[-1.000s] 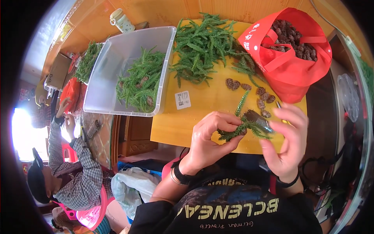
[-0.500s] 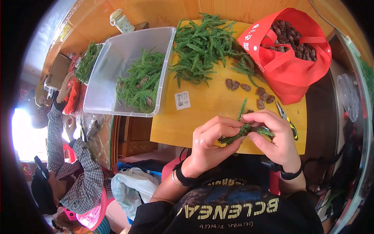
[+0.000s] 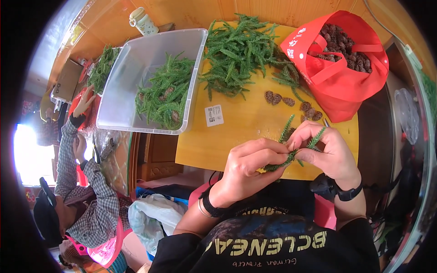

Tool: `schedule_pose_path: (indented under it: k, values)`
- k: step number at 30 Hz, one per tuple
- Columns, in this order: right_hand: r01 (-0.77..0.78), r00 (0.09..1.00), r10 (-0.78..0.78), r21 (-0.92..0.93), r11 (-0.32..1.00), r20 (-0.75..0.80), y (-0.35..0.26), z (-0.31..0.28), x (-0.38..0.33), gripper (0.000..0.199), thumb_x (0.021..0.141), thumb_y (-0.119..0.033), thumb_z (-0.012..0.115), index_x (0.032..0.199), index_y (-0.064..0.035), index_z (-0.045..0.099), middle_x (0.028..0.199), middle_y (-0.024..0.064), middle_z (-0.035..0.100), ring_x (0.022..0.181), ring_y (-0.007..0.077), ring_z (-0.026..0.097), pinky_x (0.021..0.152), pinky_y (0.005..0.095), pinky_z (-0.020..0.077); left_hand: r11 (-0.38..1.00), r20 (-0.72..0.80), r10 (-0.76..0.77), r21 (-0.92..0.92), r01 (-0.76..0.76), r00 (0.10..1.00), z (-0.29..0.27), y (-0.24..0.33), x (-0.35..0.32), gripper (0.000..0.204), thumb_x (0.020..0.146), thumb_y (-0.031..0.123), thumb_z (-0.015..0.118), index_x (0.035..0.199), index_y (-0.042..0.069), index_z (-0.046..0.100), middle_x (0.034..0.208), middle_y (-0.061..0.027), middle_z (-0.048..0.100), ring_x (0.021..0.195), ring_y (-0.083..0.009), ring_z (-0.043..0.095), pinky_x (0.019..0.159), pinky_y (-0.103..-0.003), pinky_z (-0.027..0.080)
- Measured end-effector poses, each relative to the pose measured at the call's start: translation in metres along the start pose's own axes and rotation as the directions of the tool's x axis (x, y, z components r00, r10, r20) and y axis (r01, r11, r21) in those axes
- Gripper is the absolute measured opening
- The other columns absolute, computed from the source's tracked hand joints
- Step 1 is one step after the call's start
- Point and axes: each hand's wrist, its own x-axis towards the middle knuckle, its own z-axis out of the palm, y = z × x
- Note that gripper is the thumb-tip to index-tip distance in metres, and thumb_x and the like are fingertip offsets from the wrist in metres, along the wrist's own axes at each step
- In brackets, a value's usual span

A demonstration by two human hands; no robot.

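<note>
Over the near edge of the yellow board (image 3: 205, 152), both my hands pinch one small green artificial pine sprig (image 3: 286, 132). My left hand (image 3: 252, 166) is closed on its lower left side. My right hand (image 3: 332, 157) grips it at the middle with thumb and forefinger, and needle tips stick out above and between my fingers. Whether a pine cone sits inside the sprig is hidden by the fingers. Just beyond my right hand lie loose brown pine cones (image 3: 307, 109), with the tip of the pliers (image 3: 326, 122) showing; the rest of that tool is covered.
A heap of green sprigs (image 3: 239, 54) lies at the back of the board. Left of it stands a clear plastic bin (image 3: 120, 86) with finished-looking sprigs and cones. A red bag (image 3: 337, 91) of pine cones stands at right. A co-worker (image 3: 91, 195) works at far left.
My right hand has shifted slightly right and turned, now covering most of the pliers. The sprig's needles spread differently between my fingers. The co-worker's far hand has moved a little.
</note>
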Motion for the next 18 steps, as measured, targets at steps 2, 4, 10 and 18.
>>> schedule_pose_path:
  k: [2, 4, 10, 18]
  values:
    - [0.032, 0.999, -0.031, -0.038, 0.999, 0.022, 0.0, -0.001, 0.001, 0.012, 0.076, 0.001, 0.066, 0.086, -0.0015, 0.059, 0.084, 0.0031, 0.057, 0.076, 0.0095, 0.054, 0.066, 0.0218, 0.0416, 0.999, 0.007, 0.024, 0.046, -0.024, 1.0, -0.001, 0.0, 0.0, 0.022, 0.062, -0.006, 0.074, 0.075, 0.004, 0.059, 0.082, -0.0081, 0.064, 0.072, -0.0204, 0.064, 0.061, -0.028, 0.052]
    - [-0.047, 0.999, 0.046, 0.036, 0.998, 0.01, -0.006, 0.002, -0.001, 0.01, 0.076, 0.002, 0.063, 0.083, -0.0014, 0.057, 0.086, 0.0047, 0.056, 0.081, 0.0119, 0.054, 0.072, 0.0245, 0.0423, 0.996, 0.003, 0.059, 0.068, -0.059, 0.998, -0.002, 0.002, 0.002, 0.023, 0.061, -0.007, 0.074, 0.074, 0.004, 0.059, 0.082, -0.008, 0.064, 0.072, -0.0211, 0.064, 0.061, -0.028, 0.052]
    - [0.072, 0.979, -0.056, 0.077, 0.994, -0.196, 0.006, 0.023, 0.0, 0.012, 0.074, 0.009, 0.057, 0.075, -0.0015, 0.051, 0.085, 0.0073, 0.054, 0.086, 0.0176, 0.056, 0.077, 0.0283, 0.0447, 0.933, -0.056, 0.248, 0.283, -0.223, 0.967, 0.007, -0.001, 0.004, 0.025, 0.056, -0.008, 0.071, 0.074, 0.003, 0.057, 0.084, -0.0084, 0.062, 0.072, -0.0232, 0.062, 0.062, -0.03, 0.051]
    - [0.268, 0.74, -0.488, -0.462, 0.845, -0.462, 0.033, 0.044, -0.002, 0.015, 0.07, 0.01, 0.063, 0.076, -0.0002, 0.054, 0.085, 0.0125, 0.058, 0.079, 0.0216, 0.061, 0.069, 0.027, 0.0476, 0.858, -0.087, 0.314, 0.452, -0.244, 0.945, 0.018, -0.004, 0.003, 0.026, 0.058, -0.009, 0.07, 0.078, 0.003, 0.057, 0.087, -0.0097, 0.062, 0.072, -0.0234, 0.061, 0.062, -0.029, 0.051]
